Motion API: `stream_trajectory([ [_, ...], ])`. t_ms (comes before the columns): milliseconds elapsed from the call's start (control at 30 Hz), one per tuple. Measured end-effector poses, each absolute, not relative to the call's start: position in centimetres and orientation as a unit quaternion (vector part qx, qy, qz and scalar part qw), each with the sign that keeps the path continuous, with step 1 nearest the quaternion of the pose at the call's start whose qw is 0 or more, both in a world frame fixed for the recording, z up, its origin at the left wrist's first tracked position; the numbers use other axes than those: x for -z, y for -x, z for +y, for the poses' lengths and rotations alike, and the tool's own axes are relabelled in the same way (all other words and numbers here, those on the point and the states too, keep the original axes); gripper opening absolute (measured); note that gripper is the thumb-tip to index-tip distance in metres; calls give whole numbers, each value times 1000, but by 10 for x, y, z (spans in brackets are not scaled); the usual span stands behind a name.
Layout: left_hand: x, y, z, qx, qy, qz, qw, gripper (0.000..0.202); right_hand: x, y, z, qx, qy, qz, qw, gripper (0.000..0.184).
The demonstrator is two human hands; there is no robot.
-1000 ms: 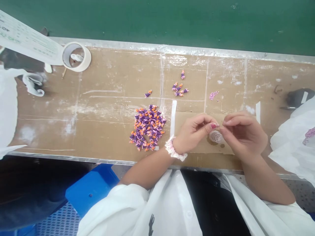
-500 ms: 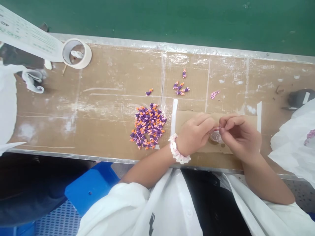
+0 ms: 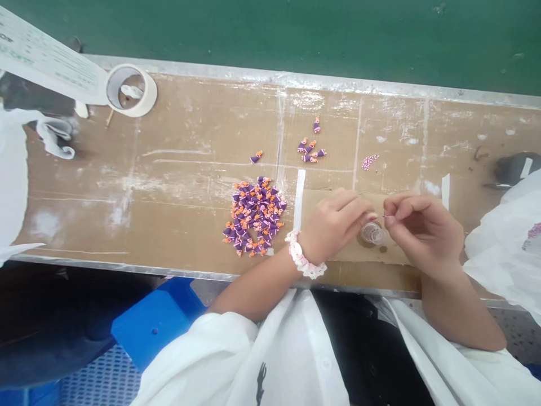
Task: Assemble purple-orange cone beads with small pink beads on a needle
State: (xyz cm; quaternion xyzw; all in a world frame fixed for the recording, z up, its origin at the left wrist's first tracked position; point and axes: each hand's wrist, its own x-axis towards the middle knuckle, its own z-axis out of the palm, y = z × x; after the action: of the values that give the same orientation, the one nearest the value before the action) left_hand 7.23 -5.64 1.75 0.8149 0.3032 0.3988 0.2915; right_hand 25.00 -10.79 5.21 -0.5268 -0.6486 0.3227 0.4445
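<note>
My left hand (image 3: 332,228), a scrunchie (image 3: 302,256) on its wrist, is closed with thumb and finger pinched beside a small clear cup (image 3: 372,232). A hint of pink shows at those fingertips; what they hold is too small to make out. Across the cup, my right hand (image 3: 426,234) pinches a tiny purple piece (image 3: 385,216). Both hands are over a brown card sheet (image 3: 321,198). Left of them lies a heap of small purple figures with orange tops (image 3: 256,217). Beyond the sheet is a little cluster of tiny pink-purple pieces (image 3: 369,162).
Several more figures (image 3: 310,151) lie behind the sheet, one single figure (image 3: 256,157) above the heap. A tape roll (image 3: 132,90) and white paper (image 3: 51,62) are at the far left. White plastic (image 3: 505,237) and a dark object (image 3: 518,169) stand at the right.
My hands, fingertips together before, have come apart. The right hand has shifted right with the tiny purple piece, and the cup between them shows more fully.
</note>
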Motion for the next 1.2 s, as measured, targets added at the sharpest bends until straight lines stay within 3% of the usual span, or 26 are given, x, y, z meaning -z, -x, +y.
stream_trajectory([
  [200, -26, -60, -42, -422, -735, 411, 336, 22, -66, -267, -112, -294, 525, -770, 211, 12],
  [333, -26, -58, -38, -431, -710, 432, 352, 23, -67, -266, -115, -263, 512, -802, 160, 9],
  [567, -30, -55, -36, -453, -697, 443, 334, 20, -64, -263, -116, -229, 499, -824, 137, 12],
  [867, -29, 0, -3, -430, -680, 551, 220, 15, -68, -263, -115, -210, 489, -833, 154, 9],
  [1200, -59, 16, -11, -144, -692, 662, 248, 14, -68, -263, -118, -167, 535, -773, 298, 22],
])
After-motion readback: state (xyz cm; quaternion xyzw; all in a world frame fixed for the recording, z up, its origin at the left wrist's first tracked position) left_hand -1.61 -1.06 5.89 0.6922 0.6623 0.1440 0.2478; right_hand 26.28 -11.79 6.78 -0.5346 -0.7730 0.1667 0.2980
